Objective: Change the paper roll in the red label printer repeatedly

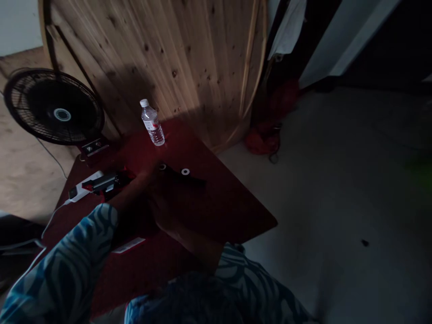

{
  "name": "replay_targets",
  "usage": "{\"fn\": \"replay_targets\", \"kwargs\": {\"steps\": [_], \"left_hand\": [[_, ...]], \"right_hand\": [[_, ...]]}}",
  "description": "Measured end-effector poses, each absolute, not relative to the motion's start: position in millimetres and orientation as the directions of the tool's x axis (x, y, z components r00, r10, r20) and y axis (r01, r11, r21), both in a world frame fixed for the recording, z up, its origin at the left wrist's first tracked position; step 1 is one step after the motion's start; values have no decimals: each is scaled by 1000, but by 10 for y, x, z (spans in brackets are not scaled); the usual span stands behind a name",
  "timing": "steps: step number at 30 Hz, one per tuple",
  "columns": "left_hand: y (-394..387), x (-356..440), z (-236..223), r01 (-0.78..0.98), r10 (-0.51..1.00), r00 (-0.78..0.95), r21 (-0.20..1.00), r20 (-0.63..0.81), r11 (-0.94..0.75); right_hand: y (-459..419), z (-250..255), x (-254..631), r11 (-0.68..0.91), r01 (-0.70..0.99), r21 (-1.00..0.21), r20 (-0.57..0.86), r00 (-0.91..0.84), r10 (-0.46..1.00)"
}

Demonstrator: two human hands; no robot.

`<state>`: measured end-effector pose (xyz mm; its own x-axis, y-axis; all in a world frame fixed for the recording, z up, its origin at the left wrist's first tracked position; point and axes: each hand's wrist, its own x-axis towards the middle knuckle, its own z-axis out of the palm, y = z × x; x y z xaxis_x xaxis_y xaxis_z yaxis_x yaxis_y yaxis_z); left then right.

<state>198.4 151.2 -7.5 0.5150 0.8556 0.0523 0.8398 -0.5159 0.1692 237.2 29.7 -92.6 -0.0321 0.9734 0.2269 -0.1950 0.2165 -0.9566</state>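
The scene is very dim. Both my arms, in blue patterned sleeves, reach over a dark red table [236, 202]. My left hand [146, 177] and my right hand [165, 204] meet near the table's middle, next to a dark flat object [184, 177] with two small white rings on it. The fingers are lost in shadow, so whether either hand holds the object is unclear. A clear plastic water bottle [152, 123] with a white cap stands at the table's far edge.
A black fan [54, 108] stands at the left. A white power strip [83, 189] with plugs lies on the table's left side. A large round wooden tabletop [168, 58] leans against the wall behind. Red items [266, 135] lie on the grey floor.
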Motion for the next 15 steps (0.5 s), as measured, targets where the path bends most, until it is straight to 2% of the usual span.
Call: {"fn": "replay_targets", "kwargs": {"steps": [4,11,15], "left_hand": [[1559,1857,-192,793,806,592,171,14,-585],[1400,2079,66,702,713,701,207,-27,-682],[1318,2447,118,727,728,683,143,-55,-671]], "right_hand": [[284,-918,2390,214,-141,-966,216,2,976],[234,-837,2395,181,-138,-974,180,22,983],[199,-753,2429,171,-121,-978,170,26,985]]}}
